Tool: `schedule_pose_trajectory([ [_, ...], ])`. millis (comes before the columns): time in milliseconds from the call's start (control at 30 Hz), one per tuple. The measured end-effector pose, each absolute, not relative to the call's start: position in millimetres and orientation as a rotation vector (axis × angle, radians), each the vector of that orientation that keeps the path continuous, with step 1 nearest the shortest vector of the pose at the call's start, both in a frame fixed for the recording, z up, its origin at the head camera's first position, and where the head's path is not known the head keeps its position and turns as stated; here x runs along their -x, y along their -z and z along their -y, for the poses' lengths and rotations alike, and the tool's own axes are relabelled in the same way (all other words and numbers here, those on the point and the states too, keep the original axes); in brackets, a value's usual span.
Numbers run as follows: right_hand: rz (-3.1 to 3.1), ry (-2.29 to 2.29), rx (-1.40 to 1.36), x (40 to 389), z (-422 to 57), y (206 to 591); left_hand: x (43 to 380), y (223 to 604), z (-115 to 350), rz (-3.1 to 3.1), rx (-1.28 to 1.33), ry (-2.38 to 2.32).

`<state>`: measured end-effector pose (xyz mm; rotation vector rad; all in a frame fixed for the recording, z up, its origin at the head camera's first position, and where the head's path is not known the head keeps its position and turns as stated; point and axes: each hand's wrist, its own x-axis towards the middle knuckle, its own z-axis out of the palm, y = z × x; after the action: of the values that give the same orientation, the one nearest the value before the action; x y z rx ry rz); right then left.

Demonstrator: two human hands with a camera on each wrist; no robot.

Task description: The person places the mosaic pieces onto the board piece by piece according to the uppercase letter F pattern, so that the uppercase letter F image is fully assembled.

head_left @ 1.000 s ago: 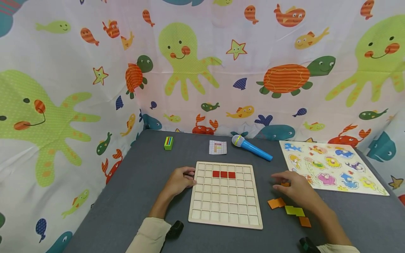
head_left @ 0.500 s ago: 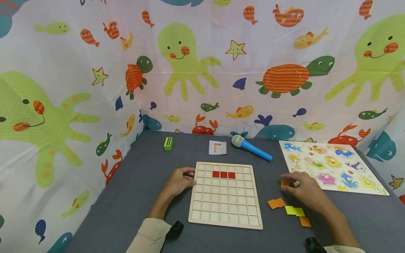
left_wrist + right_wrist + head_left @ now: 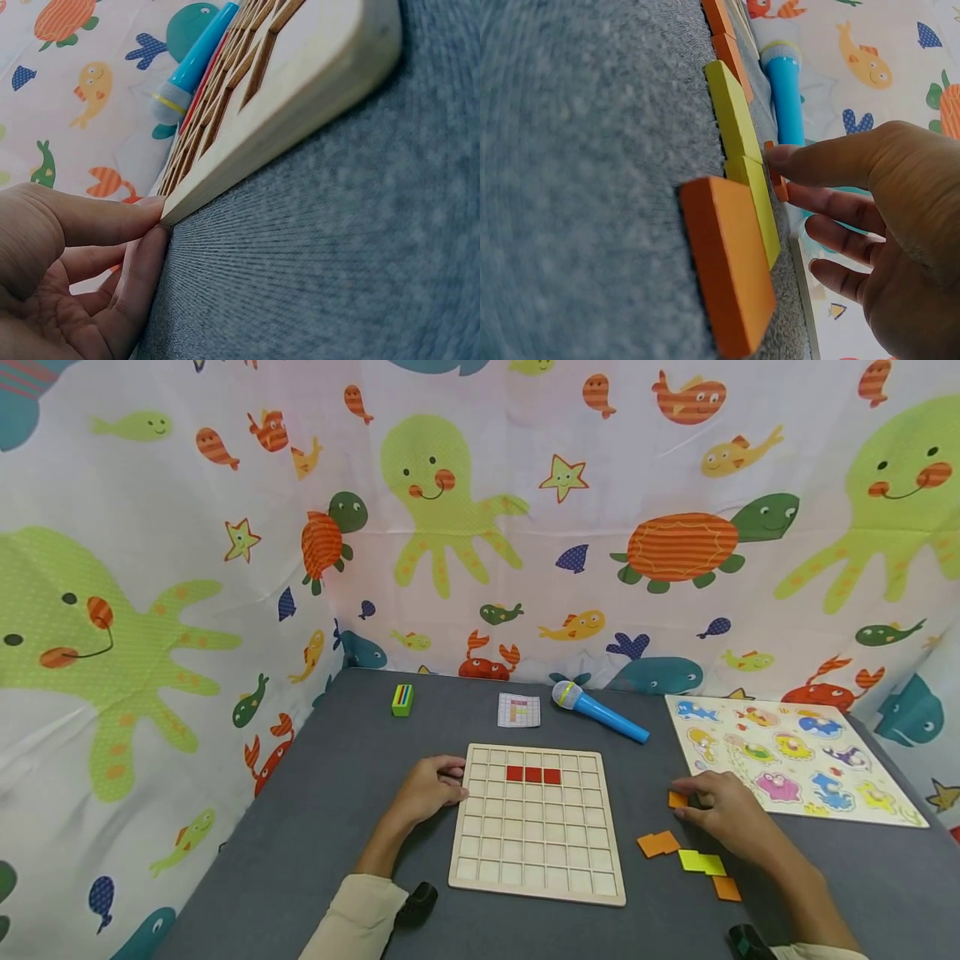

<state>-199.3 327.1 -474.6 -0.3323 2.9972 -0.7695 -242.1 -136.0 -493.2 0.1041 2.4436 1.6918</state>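
A pale wooden grid board (image 3: 536,827) lies flat on the table, three red tiles (image 3: 533,774) set in a row near its far edge. At its left side my left hand (image 3: 426,791) holds the edge; in the left wrist view, thumb and index finger pinch the frame. To the right of the board, my right hand (image 3: 723,810) pinches an orange tile (image 3: 677,799) between thumb and index finger, its other fingers loosely bent. Nearer me lie two more orange tiles (image 3: 658,844), two yellow tiles (image 3: 701,862) and a single orange tile (image 3: 727,266).
Behind the board are a small pattern card (image 3: 519,711) and a blue toy microphone (image 3: 607,717). A green block with coloured stripes (image 3: 402,700) stands at the back left. An animal puzzle board (image 3: 795,760) lies at the right, beside my right hand. A printed curtain (image 3: 525,527) hangs behind the table.
My right hand has moved to the right and closed its thumb and index finger at the orange tile. The left hand stays at the board's edge.
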Motion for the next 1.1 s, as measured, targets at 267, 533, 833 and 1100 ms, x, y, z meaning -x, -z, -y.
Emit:
schedule_pose_trajectory([
  [267, -2.985, 0.726, 0.341, 200.2, -327.1, 475.6, 243.9, 494.1, 135.5, -2.455, -0.098, -1.679],
  [533, -2.962, 0.709, 0.328, 199.1, -327.7, 471.7, 245.6, 495.2, 136.0, -2.448, -0.093, -1.676],
  [833, -2.954, 0.673, 0.329, 199.5, -329.5, 469.9, 245.9, 494.4, 135.2, -2.442, -0.086, -1.677],
  [1100, -2.953, 0.661, 0.344, 199.5, -329.5, 469.9, 245.3, 494.2, 135.1, -2.428, -0.088, -1.689],
])
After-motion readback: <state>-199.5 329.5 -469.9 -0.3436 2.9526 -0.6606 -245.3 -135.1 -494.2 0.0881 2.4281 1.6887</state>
